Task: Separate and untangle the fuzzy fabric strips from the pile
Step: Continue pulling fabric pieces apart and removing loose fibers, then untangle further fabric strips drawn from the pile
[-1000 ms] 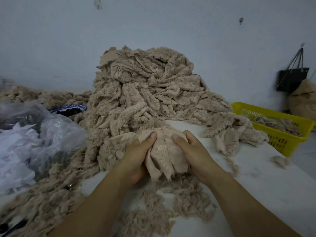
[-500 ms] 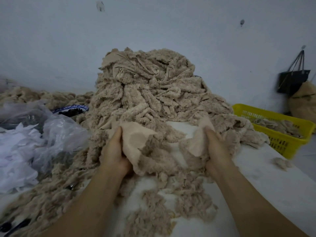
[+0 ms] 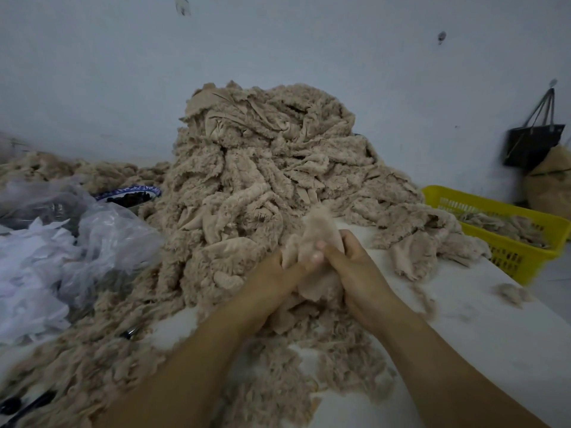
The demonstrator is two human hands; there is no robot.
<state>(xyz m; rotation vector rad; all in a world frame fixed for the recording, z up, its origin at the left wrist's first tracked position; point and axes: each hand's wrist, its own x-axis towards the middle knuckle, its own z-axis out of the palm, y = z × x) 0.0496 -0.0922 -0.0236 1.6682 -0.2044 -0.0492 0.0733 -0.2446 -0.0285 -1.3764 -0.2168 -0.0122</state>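
A tall pile of beige fuzzy fabric strips (image 3: 272, 156) rises at the middle of the white table (image 3: 482, 329). In front of it my left hand (image 3: 275, 279) and my right hand (image 3: 352, 267) are pressed close together, both gripping one bunched beige fabric strip (image 3: 318, 233). The strip's upper end sticks up above my thumbs, and its lower part is hidden between my palms. Loose fluff and scraps (image 3: 309, 366) lie under my forearms.
A clear plastic bag with white scraps (image 3: 61, 257) sits at the left. A blue-patterned bowl (image 3: 129, 194) is behind it. A yellow basket (image 3: 506, 230) holding strips stands at the right table edge. A black bag (image 3: 534, 143) hangs on the wall.
My hands, spread apart with the strip stretched between them half a second ago, have come back together at the middle and bunched the strip up.
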